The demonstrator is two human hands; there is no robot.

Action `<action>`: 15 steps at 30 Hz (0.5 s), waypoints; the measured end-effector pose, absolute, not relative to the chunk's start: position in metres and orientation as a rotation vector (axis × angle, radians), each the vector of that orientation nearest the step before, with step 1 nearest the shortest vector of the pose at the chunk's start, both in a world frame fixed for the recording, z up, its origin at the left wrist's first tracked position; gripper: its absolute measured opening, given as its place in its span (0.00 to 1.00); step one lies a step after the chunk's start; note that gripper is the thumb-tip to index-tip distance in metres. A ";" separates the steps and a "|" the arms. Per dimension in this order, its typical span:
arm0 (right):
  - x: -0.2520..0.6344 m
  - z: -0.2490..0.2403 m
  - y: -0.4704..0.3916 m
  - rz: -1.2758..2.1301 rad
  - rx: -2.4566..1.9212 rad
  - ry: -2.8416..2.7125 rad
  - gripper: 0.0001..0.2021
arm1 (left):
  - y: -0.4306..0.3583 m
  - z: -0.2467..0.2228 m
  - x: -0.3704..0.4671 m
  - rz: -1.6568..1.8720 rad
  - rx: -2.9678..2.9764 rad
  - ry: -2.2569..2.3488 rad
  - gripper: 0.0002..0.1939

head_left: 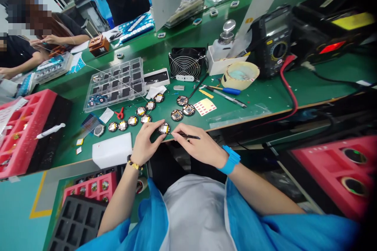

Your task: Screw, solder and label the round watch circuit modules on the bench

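At the front edge of the green bench (156,45), my left hand (147,141) holds a small round circuit module (164,128) between thumb and fingers. My right hand (196,143) pinches dark tweezers (190,136), whose tip is close to the module's right side; whether it touches is too small to tell. More round modules (132,120) lie in a loose line to the left and beyond my left hand. Past my right hand, three others (177,115) sit grouped. A sheet of red-marked stickers (205,107) lies to their right.
A fan (187,64), clear compartment tray (114,82), tape roll (240,74), pen (228,98) and multimeter (275,43) stand or lie beyond my hands. White foam block (112,150) is at front left, near a red foam tray (25,133). People work at the far left.
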State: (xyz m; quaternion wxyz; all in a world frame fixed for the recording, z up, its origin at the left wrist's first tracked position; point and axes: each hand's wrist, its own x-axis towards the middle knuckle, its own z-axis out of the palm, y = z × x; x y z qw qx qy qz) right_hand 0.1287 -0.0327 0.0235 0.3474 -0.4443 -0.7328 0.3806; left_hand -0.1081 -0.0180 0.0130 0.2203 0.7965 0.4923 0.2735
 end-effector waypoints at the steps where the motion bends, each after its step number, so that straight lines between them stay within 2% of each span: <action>1: 0.129 0.024 -0.032 1.000 -1.162 -1.892 0.08 | -0.018 0.013 -0.108 0.753 2.209 1.361 0.23; 7: 0.130 0.023 -0.031 0.989 -1.158 -1.870 0.09 | -0.018 0.015 -0.107 0.730 2.225 1.372 0.24; 15: 0.129 0.006 -0.031 0.809 -0.979 -1.940 0.11 | -0.018 0.015 -0.107 0.726 2.203 1.393 0.23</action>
